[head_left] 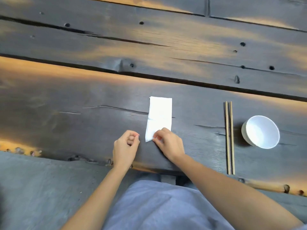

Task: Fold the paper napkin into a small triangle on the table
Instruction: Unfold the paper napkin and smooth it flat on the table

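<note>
Head view: a dark plank table (83, 100) is seen from above, its near edge running across the lower part of the frame. A white paper napkin (159, 115), folded into a narrow strip, is laid flat on the table not far from the near edge, roughly mid-width, its long sides running away from that edge. The napkin's near end is covered by the right hand (169, 143); the near-right corner is pinched between thumb and fingertips (157, 136) and is turned up slightly, so a slanted edge is shown at the near-left corner. The fingers are closed on the paper. The left hand (125, 146) is held just beside the napkin's near-left corner, not touching it, fingers loosely curled with thumb and forefinger close together; nothing is held in it. A pair of wooden chopsticks (229, 138) is placed parallel, well to the right of the napkin, their near ends reaching the table's near edge. A white bowl (261, 131) is set upright just right of the chopsticks, apart from them. A grey-blue garment (157, 205) is seen below the table edge.
</note>
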